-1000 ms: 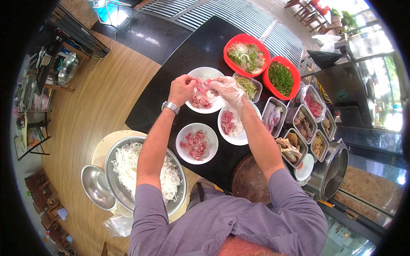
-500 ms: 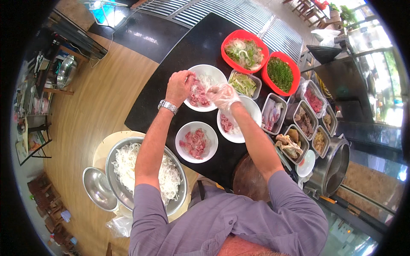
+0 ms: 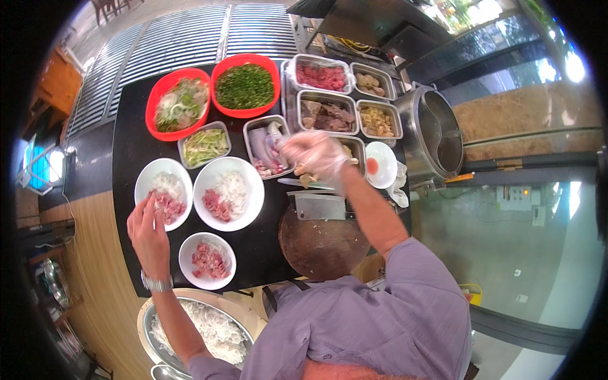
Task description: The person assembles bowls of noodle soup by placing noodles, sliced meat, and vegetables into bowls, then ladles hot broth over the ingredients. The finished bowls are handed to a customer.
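My left hand, bare and with a metal watch on its wrist, is at the near left rim of a white bowl holding white noodles and sliced raw meat. Its fingers are partly stretched and apart, with nothing visible in them. My right hand, in a clear plastic glove, hovers over the metal trays, beside a tray of squid. Motion smears its fingers. Two more white bowls hold meat and noodles: one to the right, one nearer me.
A cleaver lies at the far edge of a round chopping board. Red bowls of chopped greens and sliced onions stand at the back. A large steel pot is at right; a noodle basin sits lower left.
My view has swung to the right. The gloved right hand has left the noodle bowl and moved right, over the trays. My left hand has drawn back to the bowl's near rim.
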Tool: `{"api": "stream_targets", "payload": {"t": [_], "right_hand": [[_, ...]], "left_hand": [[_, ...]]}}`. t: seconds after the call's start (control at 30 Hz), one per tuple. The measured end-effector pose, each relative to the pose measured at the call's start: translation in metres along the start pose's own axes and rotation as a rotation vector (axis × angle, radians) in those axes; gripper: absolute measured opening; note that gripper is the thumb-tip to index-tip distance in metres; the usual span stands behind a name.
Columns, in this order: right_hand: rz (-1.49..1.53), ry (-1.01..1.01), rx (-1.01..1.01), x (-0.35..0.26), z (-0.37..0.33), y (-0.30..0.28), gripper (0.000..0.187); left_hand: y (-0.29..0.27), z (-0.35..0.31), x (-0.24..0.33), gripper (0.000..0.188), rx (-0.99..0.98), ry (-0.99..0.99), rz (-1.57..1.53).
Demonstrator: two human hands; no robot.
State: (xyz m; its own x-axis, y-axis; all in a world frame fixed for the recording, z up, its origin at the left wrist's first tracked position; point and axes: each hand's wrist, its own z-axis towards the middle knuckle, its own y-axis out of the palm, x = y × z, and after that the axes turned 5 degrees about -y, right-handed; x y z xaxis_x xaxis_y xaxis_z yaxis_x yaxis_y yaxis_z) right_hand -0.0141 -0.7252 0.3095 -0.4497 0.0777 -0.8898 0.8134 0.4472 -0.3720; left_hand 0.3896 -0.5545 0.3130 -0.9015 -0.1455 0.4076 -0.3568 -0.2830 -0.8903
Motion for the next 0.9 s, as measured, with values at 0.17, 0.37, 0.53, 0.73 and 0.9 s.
{"api": "stream_targets", "payload": {"t": [0.17,0.37,0.53,0.73,0.9], "right_hand": [[-0.33,0.213,0.463,0.089,0.014,-0.221,0.03],[-0.994,0.399,0.029,0.219,0.054,-0.339,0.038],[-1.131,0.391,-0.395,0.301,0.093,-0.335,0.039],[-0.95,0.267,-0.072,0.273,0.088,-0.33,0.029],[-1.003,0.463,-0.384,0.217,0.07,-0.333,0.049]], "left_hand": [[-0.003,-0.067,0.087,0.031,-0.073,-0.053,-0.193],[0.059,-0.169,0.194,0.034,-0.354,-0.154,-0.312],[0.099,-0.215,0.259,0.038,-0.487,-0.199,-0.253],[0.119,-0.216,0.279,0.04,-0.503,-0.112,-0.179],[0.118,-0.2,0.271,0.041,-0.499,-0.111,-0.112]]}}
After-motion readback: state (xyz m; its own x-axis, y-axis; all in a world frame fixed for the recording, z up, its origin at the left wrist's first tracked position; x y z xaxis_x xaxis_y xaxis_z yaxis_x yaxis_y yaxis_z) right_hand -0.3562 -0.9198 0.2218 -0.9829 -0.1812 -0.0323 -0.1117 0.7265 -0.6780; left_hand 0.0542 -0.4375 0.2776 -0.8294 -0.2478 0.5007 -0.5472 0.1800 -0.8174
